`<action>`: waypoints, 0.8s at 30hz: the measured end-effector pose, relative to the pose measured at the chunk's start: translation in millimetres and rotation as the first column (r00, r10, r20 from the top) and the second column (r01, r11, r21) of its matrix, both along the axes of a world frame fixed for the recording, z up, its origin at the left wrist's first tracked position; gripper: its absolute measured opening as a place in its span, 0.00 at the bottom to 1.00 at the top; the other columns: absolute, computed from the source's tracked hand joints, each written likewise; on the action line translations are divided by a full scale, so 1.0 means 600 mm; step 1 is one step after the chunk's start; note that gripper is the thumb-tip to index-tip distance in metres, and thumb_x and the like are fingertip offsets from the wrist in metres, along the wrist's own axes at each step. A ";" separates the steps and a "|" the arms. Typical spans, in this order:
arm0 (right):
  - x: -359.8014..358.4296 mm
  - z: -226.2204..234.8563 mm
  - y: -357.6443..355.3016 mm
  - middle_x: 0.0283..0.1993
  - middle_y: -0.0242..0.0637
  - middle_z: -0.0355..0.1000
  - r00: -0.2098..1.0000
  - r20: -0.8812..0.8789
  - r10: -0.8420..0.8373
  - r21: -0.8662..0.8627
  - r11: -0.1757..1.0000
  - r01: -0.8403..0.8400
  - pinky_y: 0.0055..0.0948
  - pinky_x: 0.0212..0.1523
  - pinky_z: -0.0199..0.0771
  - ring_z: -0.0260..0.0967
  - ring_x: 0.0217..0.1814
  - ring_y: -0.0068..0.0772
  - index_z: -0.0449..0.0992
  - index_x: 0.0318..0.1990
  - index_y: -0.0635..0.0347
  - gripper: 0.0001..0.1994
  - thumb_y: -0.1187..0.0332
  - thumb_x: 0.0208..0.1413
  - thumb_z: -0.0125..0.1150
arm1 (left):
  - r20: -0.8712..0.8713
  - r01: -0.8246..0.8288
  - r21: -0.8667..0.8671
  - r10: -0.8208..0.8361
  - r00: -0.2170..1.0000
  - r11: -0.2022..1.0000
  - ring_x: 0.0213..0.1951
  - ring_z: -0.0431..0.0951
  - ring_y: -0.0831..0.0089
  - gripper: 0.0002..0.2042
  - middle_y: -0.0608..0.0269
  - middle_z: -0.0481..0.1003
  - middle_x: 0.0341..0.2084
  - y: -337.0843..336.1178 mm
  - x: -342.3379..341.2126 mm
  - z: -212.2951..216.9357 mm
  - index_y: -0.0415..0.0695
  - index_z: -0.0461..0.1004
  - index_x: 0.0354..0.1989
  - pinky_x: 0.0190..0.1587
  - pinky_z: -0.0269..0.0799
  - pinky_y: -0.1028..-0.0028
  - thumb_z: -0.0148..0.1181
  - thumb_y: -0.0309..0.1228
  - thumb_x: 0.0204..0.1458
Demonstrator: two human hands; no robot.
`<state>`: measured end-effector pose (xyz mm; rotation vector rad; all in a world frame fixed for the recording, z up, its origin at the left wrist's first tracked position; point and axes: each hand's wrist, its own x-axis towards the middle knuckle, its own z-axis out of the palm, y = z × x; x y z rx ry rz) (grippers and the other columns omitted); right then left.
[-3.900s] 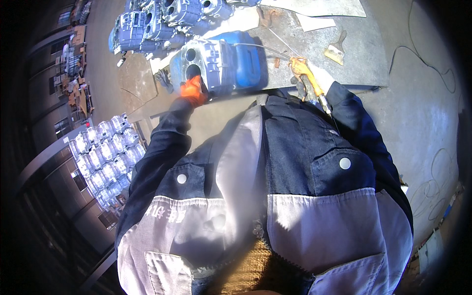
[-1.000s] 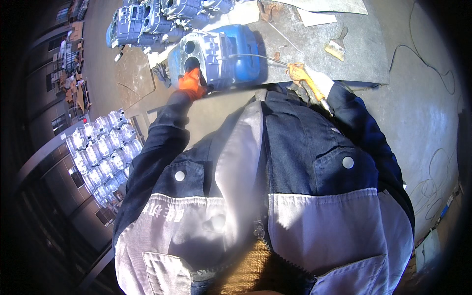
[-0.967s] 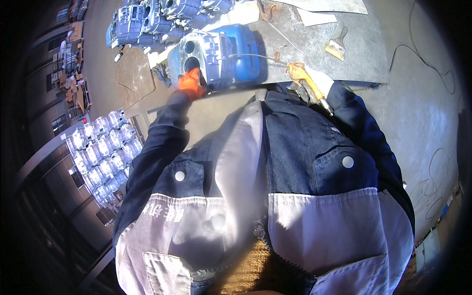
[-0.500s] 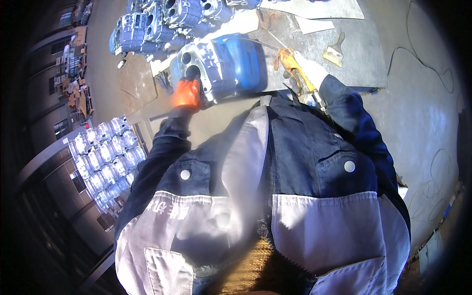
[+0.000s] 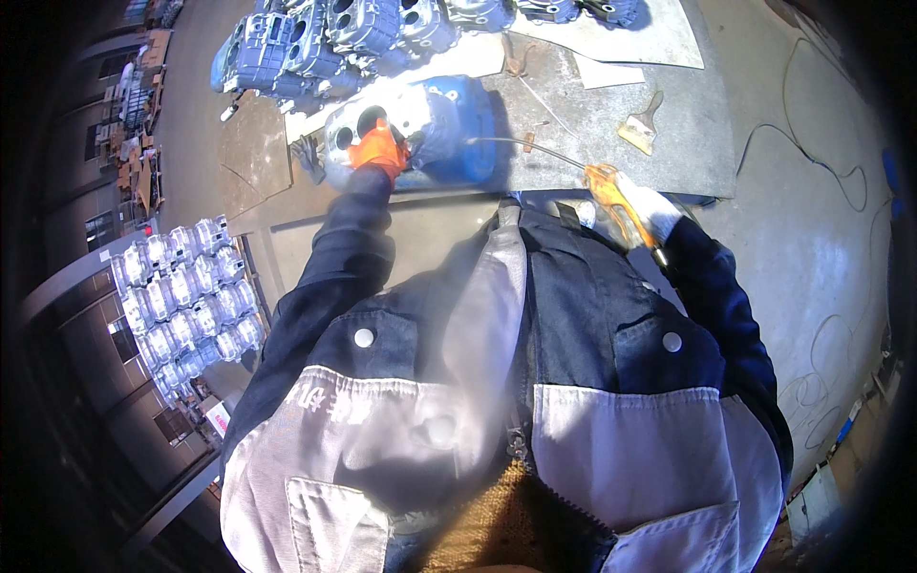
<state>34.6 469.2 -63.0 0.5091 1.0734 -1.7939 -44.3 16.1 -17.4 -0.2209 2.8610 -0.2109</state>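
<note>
On the workbench, a silvery metal casting [image 5: 425, 119] with round openings rests against a blue support [image 5: 475, 119]. My left hand [image 5: 379, 148], in an orange glove, grips the casting beside its large round opening; some of its fingers are hidden. In a white glove, my right hand [image 5: 650, 205] is closed around the handle of an orange air blow gun [image 5: 611, 191]. The gun's long thin nozzle reaches left, its tip close to the right side of the casting and the blue support.
More metal castings [image 5: 363, 29] stand in rows at the back left. A brush [image 5: 642, 126] and a white sheet [image 5: 608, 72] lie on the bench [image 5: 688, 158]. Dark gloves [image 5: 308, 158] lie by its left edge. Stacked castings [image 5: 191, 296] stand at far left; a hose [image 5: 812, 153] runs over the floor.
My left hand has shifted up and right onto the casting, which is now turned differently. My right hand has moved right and slightly down with the blow gun, its nozzle now lower.
</note>
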 end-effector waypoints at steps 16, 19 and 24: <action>-0.063 -0.013 -0.112 0.42 0.39 0.73 0.956 -0.189 -0.223 0.104 0.964 0.245 0.23 0.40 0.72 0.72 0.39 0.27 0.69 0.50 0.67 0.22 0.54 0.64 0.46 | -0.169 0.270 0.693 -0.214 0.962 0.668 0.29 0.72 0.60 0.13 0.60 0.69 0.23 -0.124 -0.005 -0.047 0.41 0.69 0.34 0.31 0.69 0.65 0.60 0.37 0.46; -0.061 0.004 -0.128 0.29 0.42 0.75 0.865 -0.502 -0.014 0.274 0.946 0.175 0.27 0.31 0.69 0.71 0.31 0.30 0.75 0.39 0.69 0.27 0.48 0.62 0.46 | -0.187 0.484 0.495 -0.455 0.871 0.722 0.29 0.72 0.66 0.12 0.64 0.68 0.23 -0.156 -0.014 -0.066 0.41 0.69 0.34 0.30 0.67 0.67 0.59 0.34 0.46; -0.003 0.103 -0.110 0.35 0.48 0.74 0.833 -0.504 0.228 0.415 0.910 0.002 0.24 0.38 0.69 0.71 0.37 0.27 0.73 0.45 0.70 0.21 0.56 0.63 0.47 | -0.107 0.318 0.516 -0.309 0.945 0.795 0.45 0.75 0.65 0.19 0.52 0.76 0.40 -0.175 -0.041 -0.049 0.39 0.70 0.48 0.43 0.70 0.68 0.60 0.34 0.48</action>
